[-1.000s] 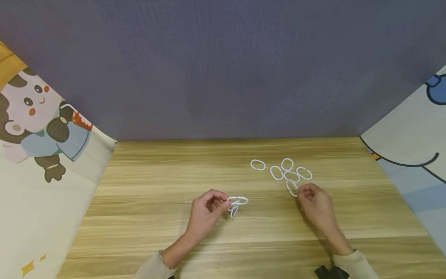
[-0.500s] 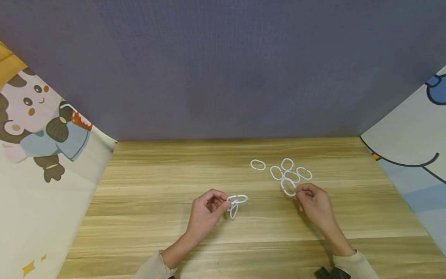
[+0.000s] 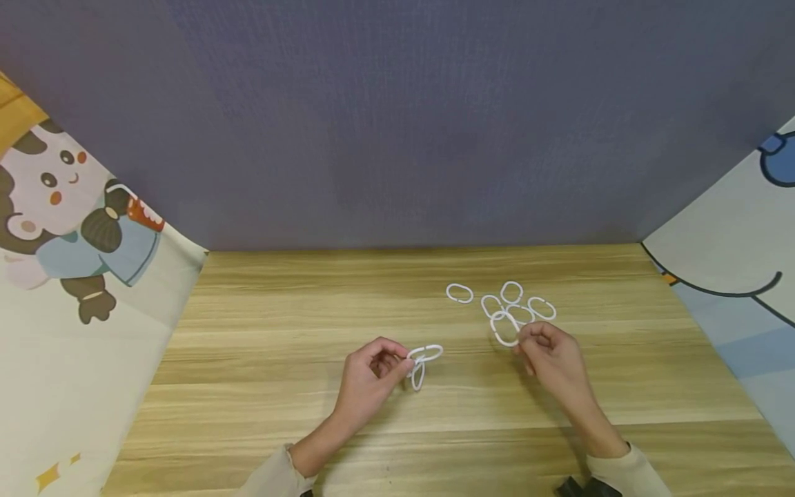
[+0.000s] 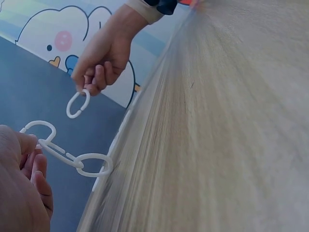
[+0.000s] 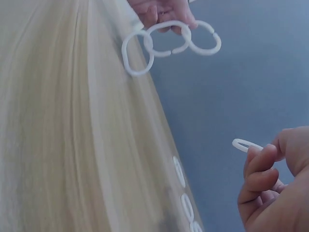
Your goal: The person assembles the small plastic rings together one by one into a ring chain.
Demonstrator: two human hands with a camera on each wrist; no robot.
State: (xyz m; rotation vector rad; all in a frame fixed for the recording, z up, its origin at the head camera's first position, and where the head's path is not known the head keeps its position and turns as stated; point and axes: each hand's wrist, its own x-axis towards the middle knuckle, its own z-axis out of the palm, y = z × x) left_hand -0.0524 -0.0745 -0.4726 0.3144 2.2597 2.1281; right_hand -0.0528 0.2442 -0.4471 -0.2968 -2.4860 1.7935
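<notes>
My left hand (image 3: pixel 369 379) pinches the end link of a short chain of three white plastic C-links (image 4: pixel 60 156), each with a small gap in its side. The other two links hang from it, above the wooden table (image 3: pixel 279 310). Between thumb and forefinger, my right hand (image 3: pixel 555 362) holds a single white C-link (image 3: pixel 493 326) by its edge, off to the right of the chain and apart from it. In the left wrist view this link hangs tilted below the right fingertips.
Several loose white C-links (image 3: pixel 448 293) lie on the table, ahead of the right hand. A grey-blue panel (image 3: pixel 397 138) stands along the far table edge. Walls with cartoon prints flank both sides, a left wall (image 3: pixel 50 373) and a right wall (image 3: pixel 739 228).
My right hand has moved slightly left with its link, which has turned to face the head camera more broadly. The left hand and its chain have barely shifted.
</notes>
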